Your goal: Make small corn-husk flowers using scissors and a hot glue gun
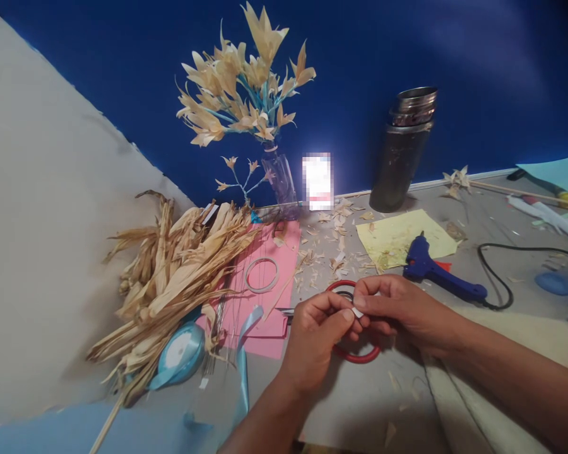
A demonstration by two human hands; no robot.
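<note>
A small white piece (357, 312) is pinched between both hands above the table. My left hand (319, 331) is closed, its thumb and forefinger at the left end of the piece. My right hand (397, 309) is closed too, with its fingertips on the other side of it. Beneath them lie scissors with red handles (360, 358), partly hidden by my hands; their dark blades point left toward the pink paper (269, 343). A blue glue gun (440, 271) lies on its side beyond my right hand.
Dried husks (170, 271), a light blue ribbon roll (182, 353) and a tape ring (262, 275) lie left. Husk flowers (246, 82) stand in a clear bottle (280, 180) behind. A dark flask (400, 167) stands behind yellow paper (388, 236); the gun's cord (506, 277) curves right.
</note>
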